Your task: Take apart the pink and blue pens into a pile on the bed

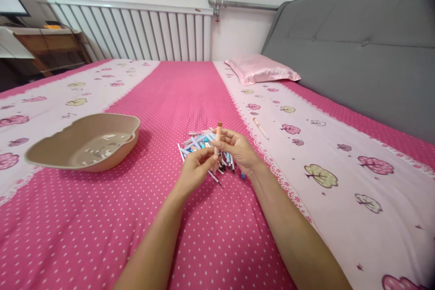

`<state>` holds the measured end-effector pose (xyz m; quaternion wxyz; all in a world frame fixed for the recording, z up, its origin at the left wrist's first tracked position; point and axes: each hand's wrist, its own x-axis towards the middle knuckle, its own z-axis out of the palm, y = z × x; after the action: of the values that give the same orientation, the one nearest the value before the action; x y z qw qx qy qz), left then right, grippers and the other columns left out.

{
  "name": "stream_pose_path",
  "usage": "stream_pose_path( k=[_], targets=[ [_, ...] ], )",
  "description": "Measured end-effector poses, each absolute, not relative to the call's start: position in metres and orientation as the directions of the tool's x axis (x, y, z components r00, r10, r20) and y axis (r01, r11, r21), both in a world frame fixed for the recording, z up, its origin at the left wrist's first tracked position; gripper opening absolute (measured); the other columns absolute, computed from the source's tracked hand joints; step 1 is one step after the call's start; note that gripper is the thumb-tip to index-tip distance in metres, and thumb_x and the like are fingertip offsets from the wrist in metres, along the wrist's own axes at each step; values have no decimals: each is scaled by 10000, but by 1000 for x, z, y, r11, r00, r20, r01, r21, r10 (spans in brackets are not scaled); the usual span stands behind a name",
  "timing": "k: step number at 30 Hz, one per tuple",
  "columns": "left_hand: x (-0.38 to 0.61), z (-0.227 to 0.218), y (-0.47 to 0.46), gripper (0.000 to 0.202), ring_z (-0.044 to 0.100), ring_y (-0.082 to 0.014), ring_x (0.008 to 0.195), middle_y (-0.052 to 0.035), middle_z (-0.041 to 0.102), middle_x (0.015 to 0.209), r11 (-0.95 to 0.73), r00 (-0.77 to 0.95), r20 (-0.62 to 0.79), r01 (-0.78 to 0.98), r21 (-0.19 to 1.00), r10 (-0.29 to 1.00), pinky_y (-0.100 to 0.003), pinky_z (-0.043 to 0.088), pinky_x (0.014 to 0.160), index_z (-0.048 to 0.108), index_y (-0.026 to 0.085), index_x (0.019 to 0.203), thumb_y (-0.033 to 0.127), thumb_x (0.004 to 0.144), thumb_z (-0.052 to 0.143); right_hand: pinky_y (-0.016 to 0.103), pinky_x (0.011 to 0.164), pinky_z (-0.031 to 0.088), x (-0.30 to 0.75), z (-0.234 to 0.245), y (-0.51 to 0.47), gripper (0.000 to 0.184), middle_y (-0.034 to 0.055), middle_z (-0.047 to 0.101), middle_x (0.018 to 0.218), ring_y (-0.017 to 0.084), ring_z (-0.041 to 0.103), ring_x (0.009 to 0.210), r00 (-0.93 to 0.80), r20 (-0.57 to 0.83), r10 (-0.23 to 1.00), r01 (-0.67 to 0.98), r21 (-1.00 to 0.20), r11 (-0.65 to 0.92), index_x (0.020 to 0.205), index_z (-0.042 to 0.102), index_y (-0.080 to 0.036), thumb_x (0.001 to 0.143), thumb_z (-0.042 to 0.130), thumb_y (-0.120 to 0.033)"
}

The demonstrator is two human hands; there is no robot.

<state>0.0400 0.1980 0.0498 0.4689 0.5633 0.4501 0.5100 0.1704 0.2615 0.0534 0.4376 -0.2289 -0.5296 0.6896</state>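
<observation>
Both my hands meet over a heap of pens (200,142) on the pink dotted bedsheet. My right hand (238,148) holds a peach-coloured pen (217,140) upright, fingers wrapped round its barrel, brown tip pointing up. My left hand (197,167) pinches the lower end of that same pen with fingertips pressed together. The heap of blue, white and dark pens lies just behind and under the hands.
A beige scalloped bowl (41,156) with several small white pieces inside sits to the left. One peach pen (260,128) lies alone on the pale strip to the right. A pink pillow (261,69) and grey headboard (356,50) stand at the far right; a white radiator (136,31) lines the back wall.
</observation>
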Motion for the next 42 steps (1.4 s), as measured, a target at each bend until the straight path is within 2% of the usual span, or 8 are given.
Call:
stream_pose_path(
  k=[3,5,9,12,21,30,35,42],
  targets=[
    [39,51,197,266,576,-134,605,-50,662,718,-77,88,86,-103,992,992,-258,440,613,649,122,907,333,752,601,241,549,497,172,57,258,342,56,648,1024,153,606,807,-614,135,777,-389,-909,-149,1085,584,-236,754,628,-313],
    [39,51,196,260,596,-146,649,-69,676,780,-12,103,31,-186,983,994,-267,456,635,651,121,920,312,750,601,222,497,476,173,59,257,339,58,631,1082,141,602,768,-672,143,727,-401,-896,-194,1130,564,-246,798,573,-312],
    [37,52,193,198,612,-159,680,-83,680,778,56,142,-17,-281,958,990,-270,467,643,658,112,854,271,758,589,197,429,440,174,56,257,326,41,648,1019,70,526,536,-723,184,666,-421,-882,-212,1127,569,-238,803,567,-271],
    [37,54,191,190,615,-161,684,-89,679,765,74,169,-22,-306,949,985,-271,466,654,656,104,846,257,763,581,199,411,448,174,55,258,349,36,661,949,70,508,507,-738,196,646,-418,-884,-209,1133,571,-229,786,588,-260],
    [37,50,194,218,613,-143,667,-70,687,779,14,191,34,-242,970,981,-253,462,641,678,127,834,319,753,614,211,377,437,176,58,259,372,3,661,761,82,485,478,-687,121,716,-388,-895,-222,1067,619,-222,702,678,-258],
    [38,51,194,220,604,-141,599,-39,655,606,-16,113,34,-156,988,993,-260,461,651,677,132,788,340,731,635,200,386,444,174,60,260,334,28,687,805,85,529,514,-627,66,776,-391,-888,-240,954,655,-179,634,730,-237],
    [37,51,194,211,595,-124,579,-57,684,707,1,67,10,-153,988,998,-242,460,605,686,124,765,323,693,673,215,483,500,174,58,260,338,32,697,786,110,594,601,-615,60,786,-364,-906,-215,976,658,-180,647,723,-219],
    [38,53,193,207,555,-101,466,-35,660,588,-27,21,31,-137,990,999,-215,429,498,673,118,675,317,637,718,237,590,523,173,57,259,345,31,707,820,127,636,676,-615,51,787,-322,-927,-191,1001,657,-193,662,717,-222]
  ],
)
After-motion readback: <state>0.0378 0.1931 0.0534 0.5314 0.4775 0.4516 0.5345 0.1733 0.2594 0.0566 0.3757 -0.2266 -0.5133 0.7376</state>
